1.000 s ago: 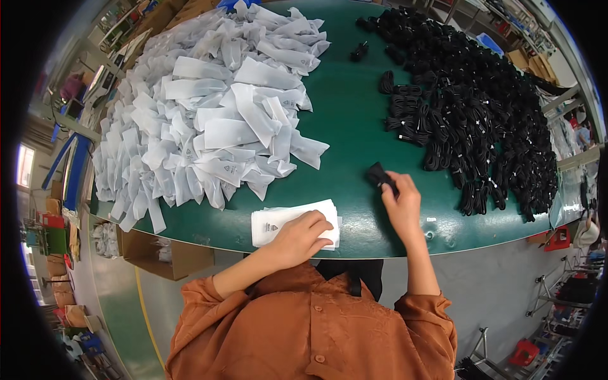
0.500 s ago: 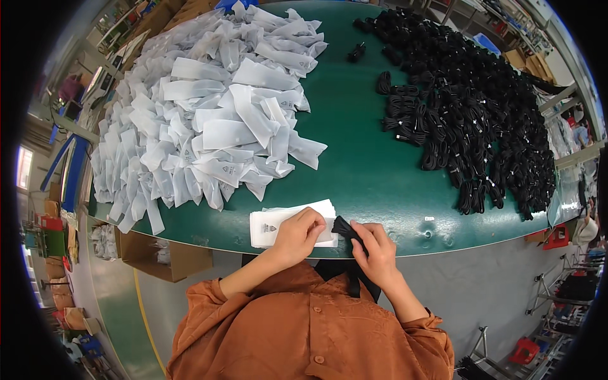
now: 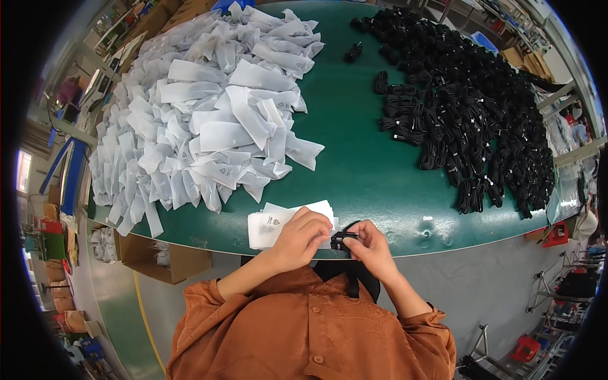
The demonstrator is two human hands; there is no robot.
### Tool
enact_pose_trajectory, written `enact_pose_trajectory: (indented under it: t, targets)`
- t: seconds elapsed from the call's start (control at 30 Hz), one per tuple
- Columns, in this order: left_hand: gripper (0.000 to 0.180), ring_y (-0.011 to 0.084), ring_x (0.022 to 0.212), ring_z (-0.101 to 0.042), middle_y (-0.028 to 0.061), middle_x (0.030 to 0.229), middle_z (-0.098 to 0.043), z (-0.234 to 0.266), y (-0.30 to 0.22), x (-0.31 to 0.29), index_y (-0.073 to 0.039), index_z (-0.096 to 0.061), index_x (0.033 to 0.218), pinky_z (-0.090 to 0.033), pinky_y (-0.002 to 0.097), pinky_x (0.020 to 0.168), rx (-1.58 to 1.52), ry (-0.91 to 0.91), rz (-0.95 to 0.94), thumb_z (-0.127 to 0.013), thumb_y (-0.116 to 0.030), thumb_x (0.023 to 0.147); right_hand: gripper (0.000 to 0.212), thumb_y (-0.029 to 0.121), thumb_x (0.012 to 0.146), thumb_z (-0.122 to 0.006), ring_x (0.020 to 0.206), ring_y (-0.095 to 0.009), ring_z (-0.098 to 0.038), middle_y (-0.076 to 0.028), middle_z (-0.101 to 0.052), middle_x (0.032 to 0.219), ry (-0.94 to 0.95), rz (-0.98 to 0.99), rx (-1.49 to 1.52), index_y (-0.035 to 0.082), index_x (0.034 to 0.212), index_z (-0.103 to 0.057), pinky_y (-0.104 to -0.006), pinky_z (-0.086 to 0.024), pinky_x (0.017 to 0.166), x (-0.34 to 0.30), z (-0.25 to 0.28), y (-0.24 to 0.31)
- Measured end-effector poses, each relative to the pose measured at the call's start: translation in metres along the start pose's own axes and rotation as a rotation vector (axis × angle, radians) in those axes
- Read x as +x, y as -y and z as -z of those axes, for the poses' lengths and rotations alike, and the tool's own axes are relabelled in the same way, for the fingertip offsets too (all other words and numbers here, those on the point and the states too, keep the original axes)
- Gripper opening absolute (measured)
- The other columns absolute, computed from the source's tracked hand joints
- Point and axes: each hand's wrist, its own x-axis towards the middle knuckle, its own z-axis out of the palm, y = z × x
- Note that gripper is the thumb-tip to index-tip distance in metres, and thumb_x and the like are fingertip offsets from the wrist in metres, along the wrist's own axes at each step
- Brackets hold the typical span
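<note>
A stack of flat white bags [image 3: 261, 232] lies at the near edge of the green table, in front of my body. My left hand [image 3: 303, 237] is over the right part of this stack, thumb and fingers pinched at the open end of the top bag. Just right of those fingertips, my right hand [image 3: 370, 248] grips a bundled black cable [image 3: 341, 240] between thumb and fingers. A thin loop of the cable sticks up above the grip. The cable's end is close to the bag's edge; whether they touch is hard to see.
A big heap of filled white bags [image 3: 215, 136] covers the table's left side. Coiled black cables [image 3: 468, 120] are piled on the right, with one loose cable [image 3: 353, 52] apart from them. An open cardboard box [image 3: 161, 258] stands below the table's left edge.
The cable in my right hand has turned and dropped slightly, so its bundled side now shows near my left fingertips. My left hand has stayed at the bag stack.
</note>
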Motion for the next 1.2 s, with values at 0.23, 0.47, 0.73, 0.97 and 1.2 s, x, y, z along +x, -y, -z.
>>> enact_pose_trajectory:
  t: [0.23,0.47,0.73,0.97,1.2]
  targets:
    - [0.013,0.0299,0.093,-0.056,0.0093,0.108,-0.065,0.018,-0.007,0.017,-0.007,-0.059,0.086,-0.045,0.0379,0.083,0.024,-0.048,0.049,-0.070,-0.002,0.082,0.023,-0.006,0.079,-0.075,0.088,-0.028,-0.061,-0.013,-0.062,0.113,0.070,0.912,-0.672,0.004,0.098,-0.067,-0.0339,-0.054,0.072,0.017,-0.005,0.034]
    - [0.014,0.0302,0.097,-0.056,0.0092,0.109,-0.063,0.034,-0.005,0.037,-0.006,-0.059,0.088,-0.045,0.0379,0.087,0.035,-0.115,0.002,-0.069,0.001,0.081,0.030,-0.001,0.079,-0.081,0.071,-0.017,-0.062,-0.012,-0.067,0.102,-0.095,0.595,-0.544,0.003,0.102,-0.062,-0.0286,-0.051,0.063,0.022,-0.013,0.049]
    - [0.008,0.0206,0.102,-0.056,0.0064,0.115,-0.062,0.043,-0.010,0.043,-0.005,-0.059,0.092,-0.045,0.0309,0.088,-0.225,-0.033,0.179,-0.067,-0.004,0.090,0.049,0.006,0.074,-0.088,0.089,-0.020,-0.065,-0.019,-0.061,0.129,0.058,0.892,-0.518,0.003,0.113,-0.060,-0.0319,-0.055,0.073,0.036,-0.013,0.065]
    - [0.011,0.0094,0.096,-0.049,0.0046,0.116,-0.055,0.085,0.004,0.088,-0.006,-0.057,0.095,-0.040,0.0242,0.086,-0.647,-0.220,0.174,-0.061,-0.015,0.099,0.018,-0.008,0.082,-0.069,0.083,-0.019,-0.062,-0.016,-0.064,0.109,-0.188,0.955,-0.532,0.000,0.099,-0.067,-0.0278,-0.052,0.067,0.065,0.002,0.085]
    - [0.008,0.0052,0.084,-0.047,0.0005,0.112,-0.058,0.117,0.007,0.116,-0.005,-0.059,0.095,-0.038,0.0213,0.072,-0.467,-0.286,0.151,-0.059,-0.012,0.100,0.008,-0.003,0.092,-0.065,0.065,-0.015,-0.059,-0.009,-0.064,0.084,-0.521,0.902,-0.741,0.002,0.097,-0.068,-0.0263,-0.047,0.058,0.100,0.037,0.092]
